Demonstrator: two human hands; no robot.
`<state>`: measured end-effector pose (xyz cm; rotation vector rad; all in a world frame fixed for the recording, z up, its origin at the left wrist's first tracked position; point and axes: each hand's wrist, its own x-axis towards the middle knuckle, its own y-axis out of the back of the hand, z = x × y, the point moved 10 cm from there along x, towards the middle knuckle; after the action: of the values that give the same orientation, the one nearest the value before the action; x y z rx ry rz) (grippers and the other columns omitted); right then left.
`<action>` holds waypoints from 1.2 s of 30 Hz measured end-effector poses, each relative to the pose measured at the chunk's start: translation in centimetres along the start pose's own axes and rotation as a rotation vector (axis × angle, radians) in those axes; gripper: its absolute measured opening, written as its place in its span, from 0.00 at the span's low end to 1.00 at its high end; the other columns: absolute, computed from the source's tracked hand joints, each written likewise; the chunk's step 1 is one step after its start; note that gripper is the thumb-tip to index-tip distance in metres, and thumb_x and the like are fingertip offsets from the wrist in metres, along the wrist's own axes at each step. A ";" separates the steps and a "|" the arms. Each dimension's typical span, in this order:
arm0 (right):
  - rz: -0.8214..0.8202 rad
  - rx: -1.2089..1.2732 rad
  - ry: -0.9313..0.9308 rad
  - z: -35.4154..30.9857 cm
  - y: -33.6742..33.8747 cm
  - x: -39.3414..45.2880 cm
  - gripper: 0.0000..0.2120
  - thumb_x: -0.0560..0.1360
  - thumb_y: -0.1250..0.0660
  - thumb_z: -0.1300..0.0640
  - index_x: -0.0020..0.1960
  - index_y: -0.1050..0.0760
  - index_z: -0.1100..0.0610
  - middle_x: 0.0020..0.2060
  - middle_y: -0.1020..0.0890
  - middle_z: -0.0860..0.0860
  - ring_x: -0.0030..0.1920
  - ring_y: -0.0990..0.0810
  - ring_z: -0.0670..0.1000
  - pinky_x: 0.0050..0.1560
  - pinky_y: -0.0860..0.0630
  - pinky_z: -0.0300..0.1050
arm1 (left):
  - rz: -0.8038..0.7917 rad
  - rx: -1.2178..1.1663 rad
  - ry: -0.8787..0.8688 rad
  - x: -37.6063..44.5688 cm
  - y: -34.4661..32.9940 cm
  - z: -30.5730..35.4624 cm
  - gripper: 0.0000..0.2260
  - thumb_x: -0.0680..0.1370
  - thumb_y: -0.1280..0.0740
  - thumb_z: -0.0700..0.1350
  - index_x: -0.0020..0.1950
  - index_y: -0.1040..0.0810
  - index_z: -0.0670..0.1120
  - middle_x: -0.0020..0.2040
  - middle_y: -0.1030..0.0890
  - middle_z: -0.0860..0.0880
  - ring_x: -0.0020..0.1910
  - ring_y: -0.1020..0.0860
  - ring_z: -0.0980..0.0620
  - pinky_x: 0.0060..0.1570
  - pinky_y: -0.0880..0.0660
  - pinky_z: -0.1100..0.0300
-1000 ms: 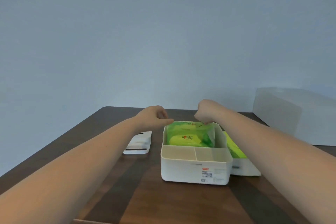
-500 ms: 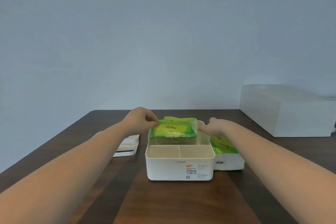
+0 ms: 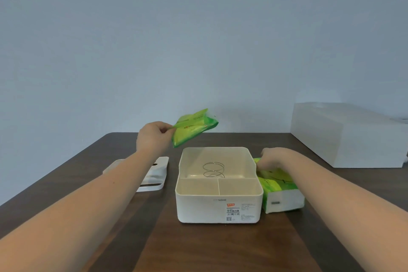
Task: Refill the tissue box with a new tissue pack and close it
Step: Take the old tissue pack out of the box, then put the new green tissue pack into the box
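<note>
The fingers (image 3: 164,128) of the left hand (image 3: 152,139) are pinching one corner of a limp green wrapper (image 3: 193,127), which is hanging in the air above the far left corner of the tissue box (image 3: 218,185), clear of its rim. The right hand (image 3: 272,158) is lying curled on the far end of the full tissue pack (image 3: 279,185), though whether its fingers are actually gripping it is hidden from view. That pack is sitting on the bench (image 3: 209,247) with its left side touching the right wall of the box. The box is standing open in the middle of the bench, showing three compartments: one large far one with a wire spring (image 3: 213,169) in it, and two small near ones. One white lid (image 3: 152,174) is lying flat to the left, partly under the left forearm. One large white block (image 3: 346,134) is occupying the far right edge, well apart. The near part of the bench is lying open between the two forearms. Counted: two green packs, one box, one lid.
</note>
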<state>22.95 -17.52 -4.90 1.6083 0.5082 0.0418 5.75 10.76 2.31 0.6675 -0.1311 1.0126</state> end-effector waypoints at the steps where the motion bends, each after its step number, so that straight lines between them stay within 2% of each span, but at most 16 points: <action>1: -0.005 -0.007 0.002 0.1 -0.1 0.3 0.35 0.73 0.34 0.45 0.75 0.38 0.57 0.72 0.30 0.54 0.68 0.29 0.57 0.62 0.30 0.49 | -0.011 0.045 0.000 0.1 -0.2 -0.5 0.07 0.74 0.32 0.45 0.47 0.15 0.50 0.40 0.18 0.52 0.42 0.23 0.50 0.36 0.30 0.62; 3: -0.018 -0.013 -0.004 0.3 -0.6 0.8 0.41 0.69 0.31 0.42 0.76 0.42 0.55 0.72 0.32 0.54 0.69 0.29 0.57 0.63 0.29 0.50 | -0.037 0.114 0.001 0.4 -0.6 -1.6 0.08 0.74 0.33 0.44 0.46 0.15 0.51 0.41 0.17 0.50 0.42 0.23 0.49 0.35 0.30 0.61; 6: 0.017 -0.021 -0.033 0.8 -1.4 1.6 0.47 0.63 0.29 0.39 0.76 0.45 0.50 0.72 0.33 0.56 0.70 0.32 0.60 0.66 0.30 0.55 | -0.067 0.178 0.010 0.9 -1.6 -3.2 0.10 0.74 0.35 0.44 0.49 0.14 0.49 0.35 0.19 0.53 0.37 0.24 0.52 0.33 0.31 0.62; 8: 0.055 0.011 -0.056 1.1 -1.6 2.2 0.45 0.62 0.32 0.39 0.75 0.44 0.46 0.71 0.34 0.58 0.69 0.33 0.62 0.66 0.30 0.59 | -0.083 0.216 0.013 1.2 -2.2 -3.8 0.11 0.74 0.35 0.43 0.48 0.13 0.49 0.36 0.18 0.51 0.39 0.22 0.50 0.37 0.25 0.61; 10: 0.078 0.037 -0.055 1.0 -1.4 2.7 0.42 0.63 0.33 0.41 0.74 0.44 0.44 0.70 0.34 0.58 0.69 0.33 0.63 0.65 0.30 0.60 | -0.084 0.226 0.019 1.6 -2.7 -4.2 0.11 0.74 0.36 0.43 0.49 0.14 0.48 0.42 0.14 0.48 0.45 0.19 0.47 0.43 0.21 0.56; 15: 0.158 0.108 -0.056 0.8 -0.2 3.2 0.38 0.64 0.36 0.44 0.73 0.41 0.44 0.68 0.33 0.58 0.68 0.32 0.63 0.64 0.30 0.60 | -0.093 0.251 0.026 2.7 -4.5 -5.4 0.13 0.76 0.37 0.41 0.56 0.16 0.46 0.49 0.14 0.46 0.51 0.18 0.46 0.50 0.23 0.56; 20: 0.375 0.172 -0.040 0.1 5.0 1.4 0.35 0.66 0.34 0.50 0.71 0.40 0.43 0.67 0.34 0.57 0.67 0.33 0.62 0.63 0.31 0.59 | -0.168 0.258 0.016 3.2 -6.4 -6.8 0.13 0.77 0.36 0.41 0.57 0.16 0.44 0.51 0.14 0.46 0.51 0.17 0.46 0.55 0.21 0.52; 24: 0.513 0.133 0.119 -3.9 9.2 -0.8 0.35 0.67 0.33 0.50 0.71 0.41 0.42 0.66 0.35 0.57 0.66 0.33 0.62 0.60 0.33 0.59 | -0.224 0.263 0.015 2.9 -7.3 -7.0 0.17 0.77 0.35 0.45 0.65 0.22 0.46 0.57 0.17 0.46 0.56 0.19 0.45 0.59 0.24 0.51; 27: 0.520 0.071 0.340 -8.0 10.6 -3.0 0.39 0.66 0.29 0.48 0.73 0.43 0.39 0.71 0.38 0.54 0.69 0.35 0.61 0.63 0.34 0.59 | -0.214 0.254 0.022 2.9 -6.9 -7.0 0.17 0.77 0.36 0.45 0.67 0.24 0.46 0.59 0.18 0.46 0.57 0.20 0.45 0.59 0.25 0.51; 32: 0.285 -0.030 0.675 -13.3 7.8 -5.0 0.46 0.64 0.24 0.46 0.74 0.46 0.38 0.72 0.38 0.50 0.72 0.37 0.57 0.69 0.33 0.59 | -0.215 0.281 0.025 2.6 -5.7 -7.0 0.16 0.78 0.38 0.44 0.65 0.23 0.47 0.61 0.19 0.47 0.60 0.22 0.47 0.58 0.26 0.52; 36: 0.152 -0.146 0.821 -15.7 4.5 -6.1 0.46 0.65 0.24 0.47 0.75 0.46 0.39 0.72 0.37 0.49 0.72 0.36 0.55 0.70 0.34 0.57 | -0.206 0.310 0.034 2.3 -4.2 -7.3 0.15 0.78 0.38 0.44 0.64 0.23 0.47 0.61 0.19 0.47 0.60 0.22 0.47 0.58 0.26 0.53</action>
<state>13.71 -4.96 2.85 1.4376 0.9780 0.8593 9.03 15.21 -4.53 0.9254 0.1254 0.8512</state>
